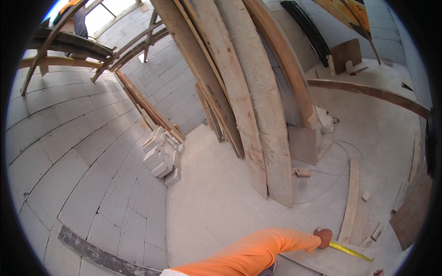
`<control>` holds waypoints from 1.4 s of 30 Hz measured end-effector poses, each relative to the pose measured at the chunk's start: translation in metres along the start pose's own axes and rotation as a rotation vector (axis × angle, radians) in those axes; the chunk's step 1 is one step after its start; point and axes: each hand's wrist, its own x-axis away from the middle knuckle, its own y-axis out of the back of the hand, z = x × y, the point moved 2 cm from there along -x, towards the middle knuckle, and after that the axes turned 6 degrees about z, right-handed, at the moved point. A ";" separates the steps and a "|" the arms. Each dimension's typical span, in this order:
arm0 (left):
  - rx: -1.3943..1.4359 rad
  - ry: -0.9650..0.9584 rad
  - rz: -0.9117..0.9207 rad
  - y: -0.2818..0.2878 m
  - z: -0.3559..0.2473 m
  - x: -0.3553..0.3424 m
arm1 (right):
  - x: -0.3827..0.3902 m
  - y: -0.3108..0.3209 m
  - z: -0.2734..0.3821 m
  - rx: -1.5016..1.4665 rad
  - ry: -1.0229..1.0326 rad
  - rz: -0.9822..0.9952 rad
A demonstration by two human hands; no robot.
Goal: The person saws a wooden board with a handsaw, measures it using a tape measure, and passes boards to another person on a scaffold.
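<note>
My left arm, in an orange sleeve, reaches across the lower middle. My left hand (324, 237) is closed on a yellow tape measure (350, 250), whose blade stretches rightward over a pale board (301, 261) lying low in front of me. A small part of my right hand (379, 273) shows at the bottom right edge, near the far end of the blade; what its fingers do is too small and cut off to tell.
Long planks (271, 152) lean upright ahead. Stacked blocks (159, 158) stand by the block wall (78, 161). Loose timber (350, 198), a wire (340, 175) and a brown panel (407, 211) are at right. Another person's legs (79, 25) show above a wooden scaffold (69, 43).
</note>
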 end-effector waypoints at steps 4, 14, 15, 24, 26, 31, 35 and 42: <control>-0.067 0.057 0.069 0.030 0.031 -0.009 | -0.019 -0.054 0.069 -0.285 -0.226 0.155; -0.007 0.029 0.067 0.036 0.025 0.000 | -0.055 -0.069 0.063 -0.085 -0.221 0.530; -0.002 0.007 0.054 0.033 0.026 0.000 | -0.053 -0.068 0.065 -0.061 -0.236 0.583; 0.085 -0.018 0.024 0.026 0.016 -0.003 | -0.037 -0.072 0.064 -0.368 -0.231 0.456; 0.073 0.024 0.129 0.029 0.011 -0.003 | -0.036 -0.068 0.058 -0.285 -0.171 0.514; 0.102 0.014 0.110 0.028 0.032 -0.015 | -0.038 -0.074 0.063 -0.210 -0.134 0.485; 0.071 -0.039 0.129 0.028 0.027 -0.009 | -0.042 -0.085 0.057 -0.224 -0.197 0.443; 0.016 -0.058 0.100 0.032 0.031 -0.012 | -0.048 -0.094 0.054 -0.051 -0.117 0.461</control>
